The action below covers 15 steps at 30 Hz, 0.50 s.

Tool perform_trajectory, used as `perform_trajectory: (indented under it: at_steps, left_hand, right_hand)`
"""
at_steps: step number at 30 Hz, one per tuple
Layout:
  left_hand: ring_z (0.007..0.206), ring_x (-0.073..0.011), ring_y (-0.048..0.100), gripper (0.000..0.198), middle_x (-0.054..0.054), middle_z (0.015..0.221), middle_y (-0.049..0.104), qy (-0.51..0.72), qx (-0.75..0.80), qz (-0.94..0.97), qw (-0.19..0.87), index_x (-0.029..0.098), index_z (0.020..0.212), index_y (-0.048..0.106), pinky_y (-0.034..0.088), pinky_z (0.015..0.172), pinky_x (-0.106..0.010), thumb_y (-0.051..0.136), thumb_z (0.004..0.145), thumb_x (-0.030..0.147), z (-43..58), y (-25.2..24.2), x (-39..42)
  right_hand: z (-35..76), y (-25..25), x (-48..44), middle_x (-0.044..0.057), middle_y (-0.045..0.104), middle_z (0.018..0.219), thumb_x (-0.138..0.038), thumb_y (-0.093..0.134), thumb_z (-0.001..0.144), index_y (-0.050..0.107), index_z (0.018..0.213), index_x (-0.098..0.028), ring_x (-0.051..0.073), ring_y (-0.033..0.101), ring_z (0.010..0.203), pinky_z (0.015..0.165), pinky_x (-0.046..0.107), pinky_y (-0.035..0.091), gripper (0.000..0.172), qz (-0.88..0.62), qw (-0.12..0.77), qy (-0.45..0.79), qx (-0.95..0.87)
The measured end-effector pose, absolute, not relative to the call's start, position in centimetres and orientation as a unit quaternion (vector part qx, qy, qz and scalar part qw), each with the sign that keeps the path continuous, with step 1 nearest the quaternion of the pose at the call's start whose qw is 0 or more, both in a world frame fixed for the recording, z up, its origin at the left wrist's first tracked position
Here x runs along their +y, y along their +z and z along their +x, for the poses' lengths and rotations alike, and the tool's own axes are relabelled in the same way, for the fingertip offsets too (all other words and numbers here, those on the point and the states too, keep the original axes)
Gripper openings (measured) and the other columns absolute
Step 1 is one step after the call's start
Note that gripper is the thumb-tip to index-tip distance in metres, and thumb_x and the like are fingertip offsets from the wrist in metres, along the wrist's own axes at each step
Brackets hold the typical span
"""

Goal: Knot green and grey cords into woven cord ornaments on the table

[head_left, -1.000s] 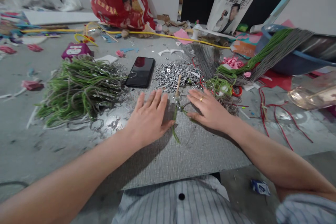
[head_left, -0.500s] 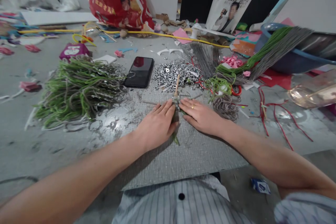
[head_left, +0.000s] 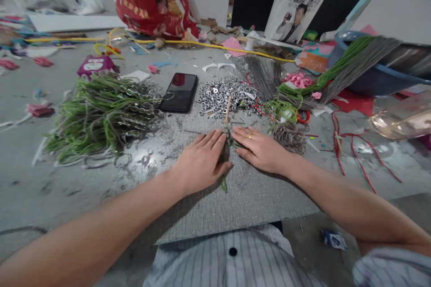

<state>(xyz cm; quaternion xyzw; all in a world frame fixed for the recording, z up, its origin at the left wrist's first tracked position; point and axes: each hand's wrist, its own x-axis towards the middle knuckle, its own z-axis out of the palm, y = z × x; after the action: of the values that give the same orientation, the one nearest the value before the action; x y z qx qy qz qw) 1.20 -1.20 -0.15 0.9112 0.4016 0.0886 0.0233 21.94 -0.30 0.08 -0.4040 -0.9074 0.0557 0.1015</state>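
Note:
My left hand [head_left: 202, 161] lies palm down on the grey textured board [head_left: 215, 215], its fingers stretched forward and the thumb apart. Facing it across a narrow gap, my right hand [head_left: 262, 149] also rests flat, with a gold ring on one finger. Green cord [head_left: 224, 184] shows beside my left thumb, and a bit of green shows near the right fingertips; most of it is hidden under the hands. Just ahead of the fingertips is a small metallic piece [head_left: 226, 127], too small to name surely. A thin wooden stick [head_left: 228, 108] rises behind it.
Finished-looking green and grey cords with rings [head_left: 104, 116] pile at left, beside a black phone [head_left: 178, 92]. Small metal pieces [head_left: 225, 96] spread beyond the hands. Cut cord bundles [head_left: 350, 65] hang from a blue basin [head_left: 380, 78] at right. Red cords [head_left: 336, 136] lie nearby.
My left hand has shifted very slightly and its thumb has moved a little outward to the right. The right fingers have drawn slightly to the right. The green cord end has shifted slightly.

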Motion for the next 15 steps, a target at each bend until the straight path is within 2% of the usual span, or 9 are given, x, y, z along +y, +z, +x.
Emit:
perform_trajectory:
  at_steps: [5, 10, 15]
  left_hand:
    - [0.123, -0.0276, 0.049, 0.041, -0.019, 0.132, 0.052, 0.163, 0.33, 0.93, 0.008, 0.007, 0.116, 0.057, 0.041, 0.102, -0.045, 0.039, 0.09, 0.033, 0.5, -0.1, -0.7]
    - [0.111, -0.0248, 0.059, 0.031, -0.014, 0.12, 0.063, 0.167, 0.288, 0.943, -0.003, 0.011, 0.105, 0.064, 0.046, 0.098, -0.041, 0.041, 0.089, 0.025, 0.0, -0.2, 0.0]
    - [0.11, -0.0274, 0.059, 0.034, -0.013, 0.12, 0.063, 0.147, 0.288, 0.946, -0.016, 0.014, 0.109, 0.063, 0.047, 0.094, -0.046, 0.04, 0.09, 0.03, 0.0, -0.2, 0.0]
  right_hand:
    - [22.6, 0.3, 0.0, 0.013, 0.061, 0.123, -0.027, 0.035, 0.094, 0.065, 0.109, -0.011, 0.02, 0.055, 0.118, 0.103, 0.039, 0.041, 0.037, -0.316, 0.17, 0.046, -0.932]
    - [22.9, 0.1, 0.4, 0.013, 0.063, 0.12, -0.026, 0.036, 0.094, 0.066, 0.107, -0.012, 0.02, 0.058, 0.114, 0.099, 0.039, 0.045, 0.035, -0.289, 0.145, 0.032, -0.946]
    - [22.9, 0.2, 0.2, 0.016, 0.061, 0.122, -0.028, 0.036, 0.094, 0.066, 0.108, -0.012, 0.024, 0.057, 0.114, 0.095, 0.043, 0.046, 0.037, -0.298, 0.121, 0.011, -0.947]
